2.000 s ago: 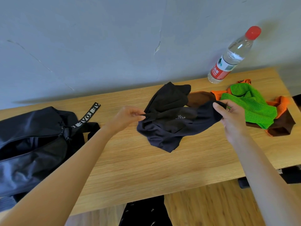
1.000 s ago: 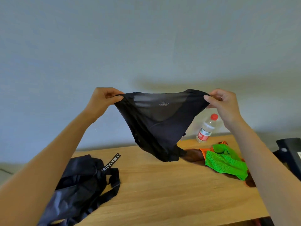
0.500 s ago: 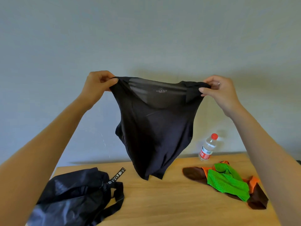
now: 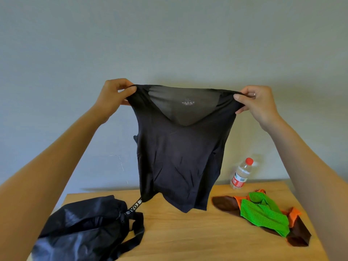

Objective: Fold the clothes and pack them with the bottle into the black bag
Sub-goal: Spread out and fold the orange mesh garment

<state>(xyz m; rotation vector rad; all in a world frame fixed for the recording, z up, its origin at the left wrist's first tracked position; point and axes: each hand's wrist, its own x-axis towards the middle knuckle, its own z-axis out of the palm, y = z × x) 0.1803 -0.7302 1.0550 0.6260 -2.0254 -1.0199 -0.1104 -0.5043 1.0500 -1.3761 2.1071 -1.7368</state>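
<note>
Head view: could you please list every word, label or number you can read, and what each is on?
"XL": inside the neck of the black shirt; the lines beneath are too blurred.
"VO", partly legible white letters: strap of the black bag.
Red label on the bottle: text too small to read.

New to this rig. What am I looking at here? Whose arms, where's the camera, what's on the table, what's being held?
No robot here: these are a person's two bare arms, filmed by one wide-angle camera worn on the head, looking forward and down. The left hand and right hand each pinch a shoulder of a black shirt, holding it up in front of the wall so it hangs above the wooden table. On the table lie a black bag at the left, a water bottle with a red cap standing at the back, and a heap of green, orange and brown clothes at the right.
</note>
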